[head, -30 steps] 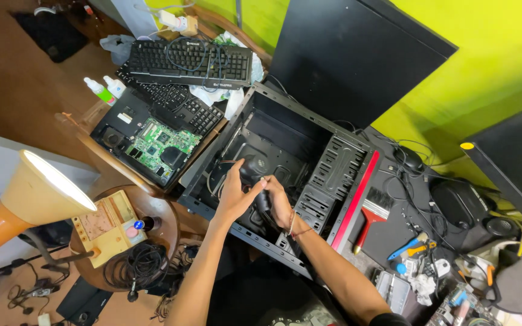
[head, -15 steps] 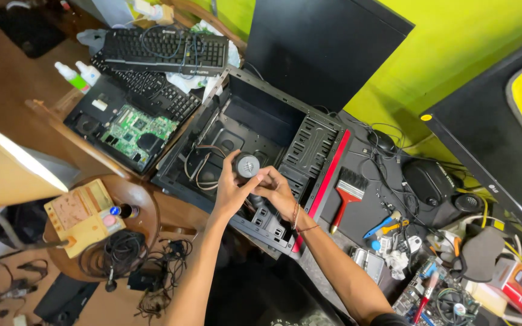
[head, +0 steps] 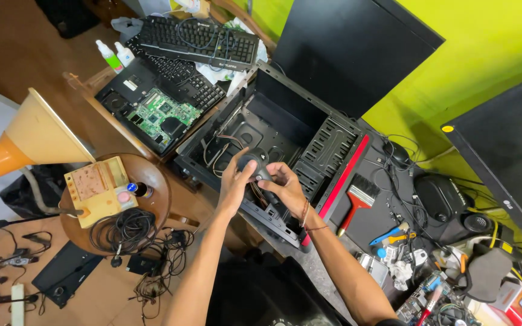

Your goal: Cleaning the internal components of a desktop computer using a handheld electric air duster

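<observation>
Round dark part, something like a small fan or cap, sits right between our two hands, held just above the front edge of the open computer case. Our left hand curls around its left side, fingers together and pressed against it, thumb up near the top. Our right hand grips it from the other side, fingers wrapped tight on the part, with thin bracelets at the wrist. What kind of part it is exactly, we cannot tell; the hands cover most of it.

Inside the case we see loose cables lying on the bare metal floor. Just right of the case, a brush with a red handle lies on the dark bench. Up left, an opened laptop shows its green board, and a black keyboard rests beyond it. Down left, a round wooden stool carries a coil of black cable and a pale wooden box.
</observation>
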